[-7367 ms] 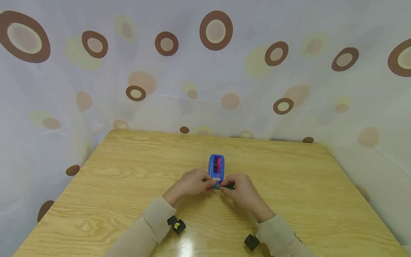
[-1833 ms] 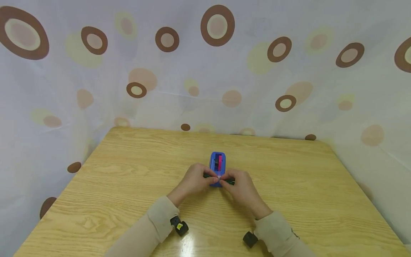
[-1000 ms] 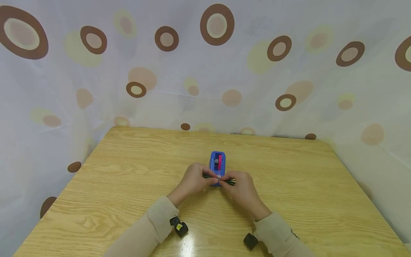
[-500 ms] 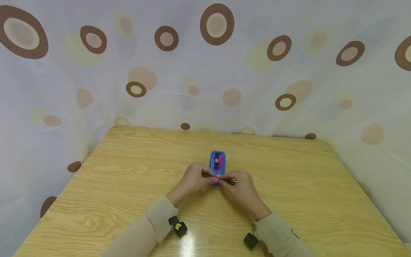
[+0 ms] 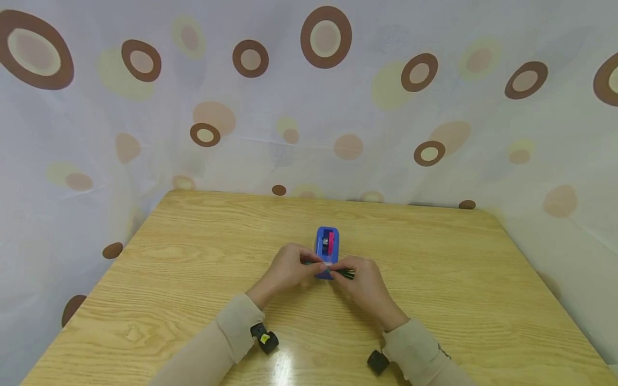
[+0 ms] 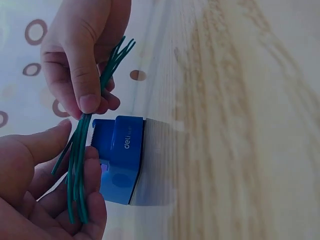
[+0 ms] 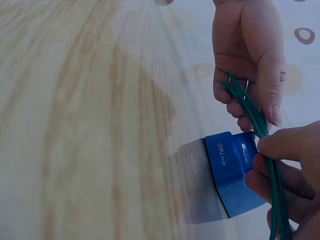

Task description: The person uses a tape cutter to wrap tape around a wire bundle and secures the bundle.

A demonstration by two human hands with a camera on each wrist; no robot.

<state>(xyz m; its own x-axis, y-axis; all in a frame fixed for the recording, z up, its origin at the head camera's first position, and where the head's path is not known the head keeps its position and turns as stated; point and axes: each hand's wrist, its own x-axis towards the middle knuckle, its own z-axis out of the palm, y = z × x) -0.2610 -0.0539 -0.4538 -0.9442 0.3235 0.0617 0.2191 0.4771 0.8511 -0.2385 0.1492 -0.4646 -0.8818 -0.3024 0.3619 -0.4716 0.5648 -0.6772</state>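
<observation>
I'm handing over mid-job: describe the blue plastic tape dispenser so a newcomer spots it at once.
On the pale wood-grained table, find the left hand and right hand meeting at a bundle of thin green strands. The blue plastic tape dispenser stands there, its far end beyond the hands. Unlike the slender green strands, it is blocky, with a pink disc in its open top.
</observation>
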